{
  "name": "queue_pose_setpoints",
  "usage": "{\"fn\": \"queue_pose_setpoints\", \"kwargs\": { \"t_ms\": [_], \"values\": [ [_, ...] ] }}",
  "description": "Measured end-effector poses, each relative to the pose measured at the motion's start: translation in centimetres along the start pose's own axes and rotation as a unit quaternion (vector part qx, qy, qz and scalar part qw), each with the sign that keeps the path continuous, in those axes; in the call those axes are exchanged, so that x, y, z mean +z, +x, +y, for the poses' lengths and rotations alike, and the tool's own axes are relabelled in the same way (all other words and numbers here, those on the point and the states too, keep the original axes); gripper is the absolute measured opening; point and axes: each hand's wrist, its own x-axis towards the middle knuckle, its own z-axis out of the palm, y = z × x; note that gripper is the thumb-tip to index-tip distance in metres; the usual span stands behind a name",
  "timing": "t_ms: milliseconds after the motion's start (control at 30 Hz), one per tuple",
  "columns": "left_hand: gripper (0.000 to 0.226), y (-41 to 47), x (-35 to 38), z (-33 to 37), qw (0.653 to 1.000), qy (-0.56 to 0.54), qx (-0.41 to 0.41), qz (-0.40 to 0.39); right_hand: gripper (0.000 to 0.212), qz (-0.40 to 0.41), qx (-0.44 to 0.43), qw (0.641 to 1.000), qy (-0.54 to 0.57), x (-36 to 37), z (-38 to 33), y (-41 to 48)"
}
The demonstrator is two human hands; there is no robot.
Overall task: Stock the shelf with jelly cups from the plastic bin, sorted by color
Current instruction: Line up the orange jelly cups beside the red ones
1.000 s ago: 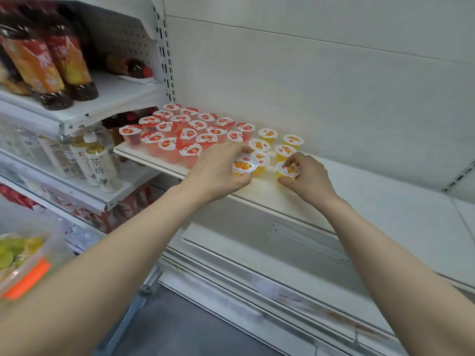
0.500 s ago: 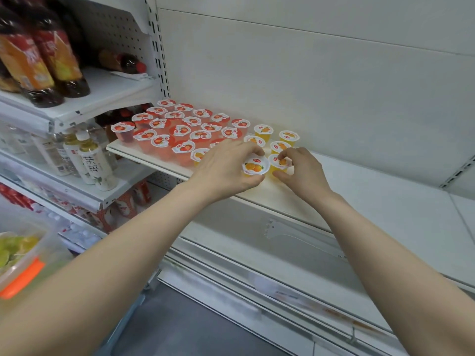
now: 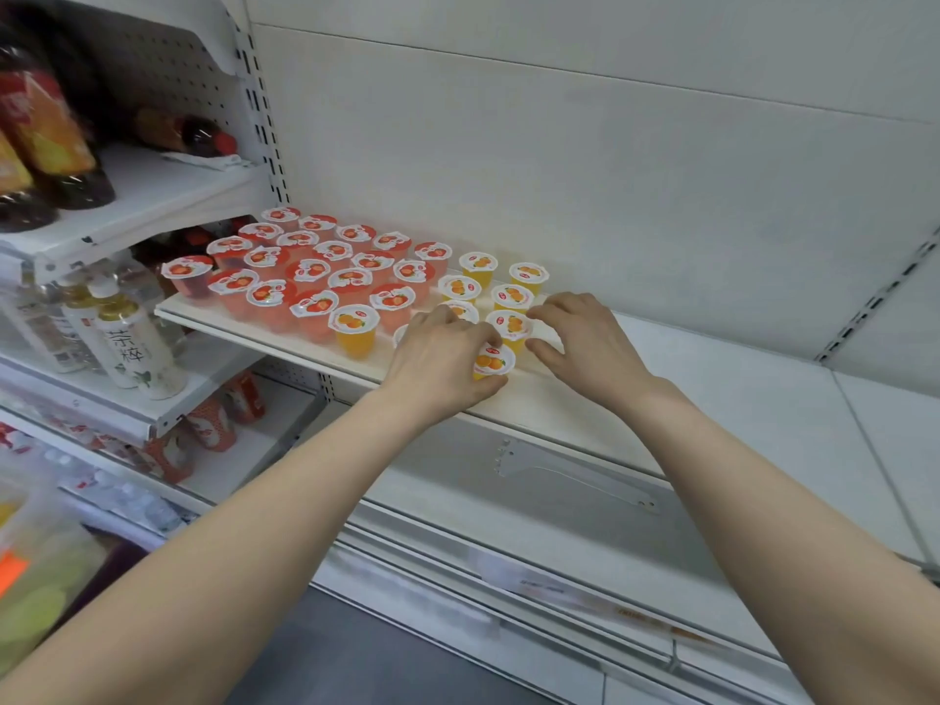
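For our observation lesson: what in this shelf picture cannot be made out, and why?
Head view: plastic bin, blurred, cut off by left edge.
Head view: one orange jelly cup, mostly hidden behind left hand holding front cup.
Head view: whether right hand grips the neighbouring cup, unclear.

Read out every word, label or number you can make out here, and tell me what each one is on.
"茶萃": dark vertical characters on the pale bottle at the left; the second character is uncertain.
Small red logo on the lids of the jelly cups: too small to read.
Labels on the dark bottles at top left: blurred, unreadable.
Print on the price strip low on the unit: blurred, unreadable.
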Motion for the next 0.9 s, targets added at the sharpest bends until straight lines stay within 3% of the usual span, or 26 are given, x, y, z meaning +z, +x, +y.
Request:
{"fn": "queue_pose_setpoints", "kwargs": {
  "t_ms": [233,500,900],
  "values": [
    [0.052,0.2,-0.1,-0.4,1.0,-0.004,0.019,0.007,0.035,0.012,-0.002,1.0,-0.004,-0.6,0.0,0.1],
    [0.048,-0.4,-2.5,-3.9,0.999,-0.028,0.007,0.043,0.036,0.024,-0.018,1.0,-0.009,-1.6,-3.2,2.2],
    [0.039,-7.7,-8.8,-17.7,0.995,0.011,-0.061,0.082,0.041,0.069,-0.116,0.991,-0.001,1.3,-17.9,8.0]
  ]
}}
